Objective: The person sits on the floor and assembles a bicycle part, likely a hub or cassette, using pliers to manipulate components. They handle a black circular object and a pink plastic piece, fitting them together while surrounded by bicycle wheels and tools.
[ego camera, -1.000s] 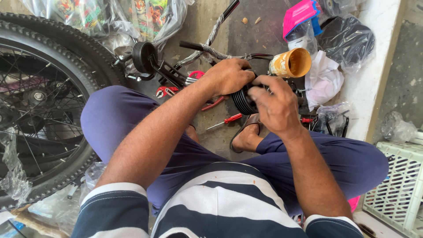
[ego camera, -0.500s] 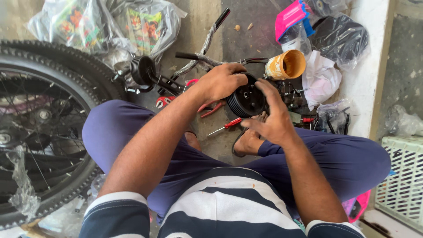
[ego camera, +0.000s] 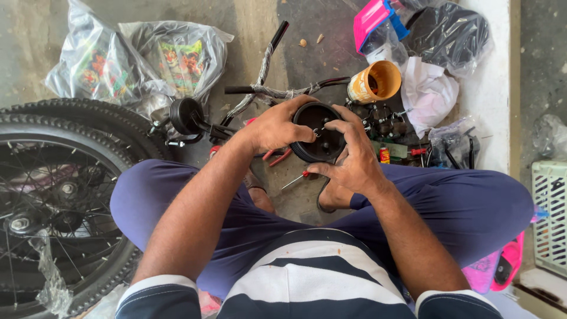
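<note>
Small black plastic wheel (ego camera: 319,131), round and thick-rimmed with a recessed hub, is sitting between our two hands just above our crossed legs, near the middle of the view. Going left to right, we are seeing a large spoked bicycle wheel with a knobbly black tyre (ego camera: 56,195) lying at nine o'clock from it, two clear plastic bags with printed contents (ego camera: 147,62) at ten to eleven o'clock, and a second small black wheel on a metal bracket (ego camera: 185,116) well to its left.

Our left hand (ego camera: 274,125) is wrapping the wheel's left rim, fingers curled and gripping it, thumb lying across the face. Our right hand (ego camera: 353,158) is cupping it from four o'clock, with the fingertips (ego camera: 328,126) pinching something small and metallic at the hub; we cannot tell what that piece is. A red-handled screwdriver (ego camera: 294,179) is lying on the floor at six o'clock, just below the wheel. An open yellow tin (ego camera: 374,82) is standing at one o'clock, with a pink plastic case (ego camera: 374,17) beyond it at twelve to one.

We are judging the wheel to be light and stiff, hard enough not to give under a firm squeeze, with a smooth moulded face that could slip. The tread edge is looking like the safest hold, one hand bracing the rim while the other works at the centre, since the small hub part would drop easily.
</note>
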